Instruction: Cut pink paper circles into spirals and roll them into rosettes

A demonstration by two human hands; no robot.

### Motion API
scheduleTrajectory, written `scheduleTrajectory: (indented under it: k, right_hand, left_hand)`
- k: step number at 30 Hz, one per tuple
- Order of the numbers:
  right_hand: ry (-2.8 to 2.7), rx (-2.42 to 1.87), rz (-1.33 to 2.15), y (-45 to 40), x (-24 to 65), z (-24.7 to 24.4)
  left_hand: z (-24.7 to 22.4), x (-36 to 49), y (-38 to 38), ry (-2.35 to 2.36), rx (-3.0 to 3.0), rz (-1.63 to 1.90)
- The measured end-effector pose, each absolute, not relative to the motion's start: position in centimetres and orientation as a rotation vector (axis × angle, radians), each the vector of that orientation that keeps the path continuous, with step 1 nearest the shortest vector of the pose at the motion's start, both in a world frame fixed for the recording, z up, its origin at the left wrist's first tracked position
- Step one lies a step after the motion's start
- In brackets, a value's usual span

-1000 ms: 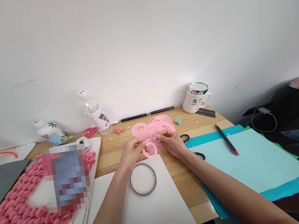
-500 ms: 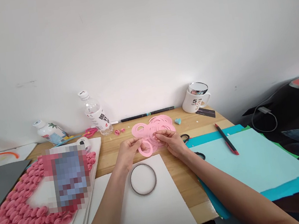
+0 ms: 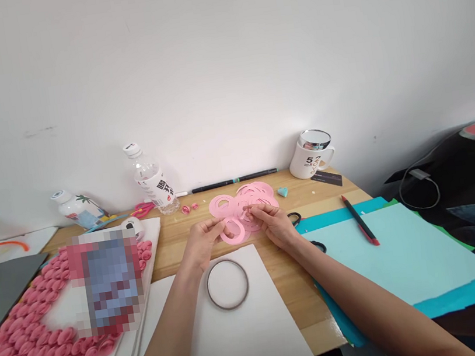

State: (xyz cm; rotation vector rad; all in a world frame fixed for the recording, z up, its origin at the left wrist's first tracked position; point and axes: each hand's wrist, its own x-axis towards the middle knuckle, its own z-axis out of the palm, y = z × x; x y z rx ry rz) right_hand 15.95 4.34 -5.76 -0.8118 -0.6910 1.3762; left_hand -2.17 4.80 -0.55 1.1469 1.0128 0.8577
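My left hand [image 3: 204,240] pinches the edge of a pink paper ring [image 3: 240,233] between thumb and fingers. Facing it, my right hand [image 3: 274,224] is closed in a pinch at the fingertips; whatever is in it blends with the pink behind and cannot be made out. Just beyond both hands lies a loose pile of pink paper rings [image 3: 257,191] on the wooden table. A thin grey hoop [image 3: 247,282] rests on a white sheet [image 3: 251,341] below my hands. Dark scissor handles [image 3: 318,247] show partly beside my right wrist.
At left, a board carries rolled pink paper flowers [image 3: 25,337], partly pixelated. A water bottle [image 3: 157,186] and a mug [image 3: 305,159] stand by the wall. On the right, a red-black pen [image 3: 361,221] lies on pale blue paper [image 3: 411,253]. A black pen [image 3: 216,185] lies behind the pile.
The pink ring in my left hand has tilted and shifted slightly right and up. My right fingertips have moved a little; the things on the table stay put.
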Motion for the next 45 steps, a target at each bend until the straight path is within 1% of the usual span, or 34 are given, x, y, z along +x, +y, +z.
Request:
scheduleTrajectory:
  k: [6, 17, 28, 45]
  right_hand:
    - [-0.693, -0.817, 1.414, 4.3, 15.9, -5.7]
    - [-0.719, -0.834, 1.385, 4.0, 15.9, -5.5]
    - [-0.772, -0.809, 1.45, 4.0, 15.8, -5.6]
    - [-0.767, -0.848, 1.433, 3.6, 15.5, -5.2]
  left_hand:
    - [-0.4, -2.3, 4.9, 0.975, 1.086, 0.887]
    - [-0.5, -1.2, 4.1, 0.952, 1.066, 0.77]
    - [-0.2, -1.6, 4.3, 0.941, 1.039, 0.847]
    - [-0.8, -0.9, 3.9, 0.942, 1.035, 0.721]
